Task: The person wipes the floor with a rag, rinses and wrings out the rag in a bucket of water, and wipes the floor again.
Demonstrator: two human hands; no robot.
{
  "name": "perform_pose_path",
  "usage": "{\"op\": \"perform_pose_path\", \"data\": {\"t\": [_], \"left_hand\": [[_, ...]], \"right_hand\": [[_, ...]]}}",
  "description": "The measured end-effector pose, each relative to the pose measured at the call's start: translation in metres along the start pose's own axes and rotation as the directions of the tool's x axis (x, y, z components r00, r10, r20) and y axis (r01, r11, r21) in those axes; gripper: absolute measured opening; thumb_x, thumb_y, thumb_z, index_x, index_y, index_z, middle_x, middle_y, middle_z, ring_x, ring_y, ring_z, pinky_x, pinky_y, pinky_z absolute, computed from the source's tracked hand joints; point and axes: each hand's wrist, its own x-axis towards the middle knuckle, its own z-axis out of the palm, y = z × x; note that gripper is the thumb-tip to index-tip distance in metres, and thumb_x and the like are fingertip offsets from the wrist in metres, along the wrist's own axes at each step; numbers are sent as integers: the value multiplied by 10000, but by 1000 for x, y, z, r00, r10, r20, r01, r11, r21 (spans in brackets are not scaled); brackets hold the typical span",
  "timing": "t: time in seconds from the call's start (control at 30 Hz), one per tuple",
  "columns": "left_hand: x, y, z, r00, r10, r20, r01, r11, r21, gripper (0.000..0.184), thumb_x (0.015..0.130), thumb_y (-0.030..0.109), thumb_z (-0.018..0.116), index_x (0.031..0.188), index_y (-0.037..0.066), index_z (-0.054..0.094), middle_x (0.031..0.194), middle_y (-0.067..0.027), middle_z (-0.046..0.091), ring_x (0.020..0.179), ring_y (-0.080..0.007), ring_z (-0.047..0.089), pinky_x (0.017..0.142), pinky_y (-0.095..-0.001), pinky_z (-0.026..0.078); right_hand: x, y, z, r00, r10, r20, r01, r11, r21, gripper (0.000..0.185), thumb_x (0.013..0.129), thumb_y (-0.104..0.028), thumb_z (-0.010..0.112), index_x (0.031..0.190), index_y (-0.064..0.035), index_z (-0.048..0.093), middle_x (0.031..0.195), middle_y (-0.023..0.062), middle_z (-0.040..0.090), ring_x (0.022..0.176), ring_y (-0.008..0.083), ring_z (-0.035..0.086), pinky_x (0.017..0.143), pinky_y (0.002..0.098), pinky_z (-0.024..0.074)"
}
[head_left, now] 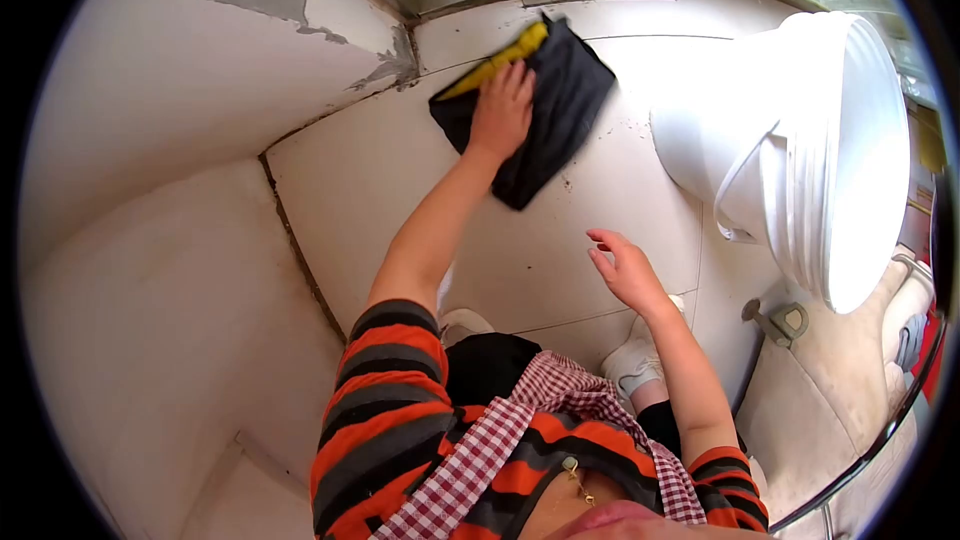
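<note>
A black cloth with a yellow strip [560, 90] lies spread on the pale floor, its right and lower edges smeared by motion. My left hand [503, 112] presses down on it and grips it near the yellow strip, with the fingertips partly bent into the fabric. Above the floor beside my knee, my right hand [625, 270] holds nothing; its thumb and fingers are apart. It is away from the cloth.
A large white bucket [740, 130] with a handle lies tipped to the right. Peeling white walls [150, 70] stand at the left. My white shoe [636, 360] is below my right hand. A beige object with a metal fitting [790, 323] is at lower right, and small specks dot the tiles.
</note>
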Motion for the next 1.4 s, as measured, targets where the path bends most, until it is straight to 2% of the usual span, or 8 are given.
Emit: {"op": "perform_pose_path", "data": {"t": [0.1,0.3,0.4,0.57,0.83,1.03,1.23,1.4], "left_hand": [[-41,-1,-21,993,-97,69,113,954,-277,443,805,29,544,1242,38,478,1283,-155,485,1215,-326,428,1008,-384,354],[-19,-6,-63,696,-567,-440,357,806,-473,345,895,39,457,1232,-31,452,1272,-193,487,1191,-336,450,1007,-365,348],[37,-36,-44,703,-459,-543,394,887,-239,453,883,170,517,1266,-42,401,1342,-215,405,1254,-363,362,1046,-431,277],[69,-50,13,838,-491,-239,502,865,-18,632,827,397,565,1313,30,395,1379,-162,382,1297,-315,307,1032,-527,245],[-4,101,13,938,226,264,-153,951,-270,502,777,161,631,1255,127,482,1275,-65,501,1127,-282,472,912,-428,395],[-32,34,-78,955,-289,64,295,911,-287,457,801,163,618,1236,83,503,1087,-138,578,1019,-313,530,885,-389,421],[-127,-8,-47,910,-413,21,393,880,267,781,811,313,604,1409,10,203,1279,-351,314,1115,-496,384,941,-535,331],[-109,119,-10,964,-141,227,164,983,-86,690,821,242,603,1367,-21,274,1326,-233,356,1151,-440,387,958,-515,335]], "right_hand": [[5,-10,11,997,-74,12,75,997,-20,299,869,-163,554,1132,-23,555,1095,191,589,1002,353,560,853,393,455],[6,2,28,995,-85,47,87,995,-48,301,868,-164,556,1134,-25,555,1081,186,596,1003,356,558,852,398,452],[-5,0,37,996,-81,47,84,995,-58,299,868,-168,555,1133,-31,557,1084,186,595,1002,356,558,852,400,451],[-9,-4,37,996,-81,40,84,992,-91,321,874,-168,562,1164,-32,541,1078,167,611,984,307,592,848,372,465],[12,19,14,992,-34,-120,28,998,-54,301,870,-184,549,1125,-23,565,1061,198,610,953,327,604,817,391,476],[3,37,-4,969,84,-234,-50,988,146,281,887,-160,531,1128,-17,562,1082,160,620,952,265,619,827,338,479],[2,44,28,984,80,-159,-57,988,146,284,886,-161,527,1131,-19,551,1070,167,615,950,274,615,819,347,482],[5,50,60,965,68,-254,-33,990,138,381,888,-197,540,1212,-9,473,1184,201,525,1089,326,525,915,371,430]]}}
